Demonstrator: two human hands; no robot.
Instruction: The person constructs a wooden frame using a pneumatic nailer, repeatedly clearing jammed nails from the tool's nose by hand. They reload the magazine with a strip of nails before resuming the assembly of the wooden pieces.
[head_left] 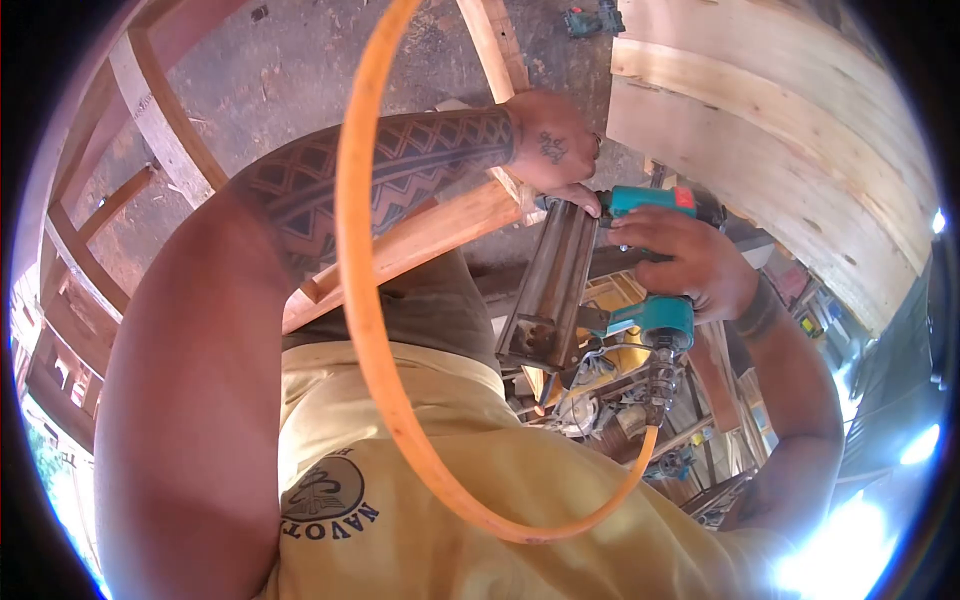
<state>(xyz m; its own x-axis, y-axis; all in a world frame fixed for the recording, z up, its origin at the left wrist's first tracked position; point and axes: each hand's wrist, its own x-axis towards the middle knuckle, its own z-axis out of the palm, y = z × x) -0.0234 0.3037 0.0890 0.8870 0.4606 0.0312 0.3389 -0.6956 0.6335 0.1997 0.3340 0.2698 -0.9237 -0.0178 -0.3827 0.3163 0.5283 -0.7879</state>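
Note:
My right hand (690, 262) is wrapped round the handle of a teal pneumatic nail gun (665, 318). The gun's long metal magazine (552, 280) slants down toward my body, and its nose sits close to my left hand. An orange air hose (362, 230) runs from the fitting at the gun's end and loops up across the view. My left hand (552, 142), at the end of a tattooed forearm, is closed over a wooden board (495, 42). Its fingertips are hidden on the far side, and its thumb lies near the gun's nose.
A wooden beam (440, 240) crosses in front of my waist. Frame timbers (165, 115) stand at the left. Wide pale planks (770, 110) fill the upper right. A dark green tool (592, 20) lies on the floor. Below the gun are wood pieces and clutter (600, 410).

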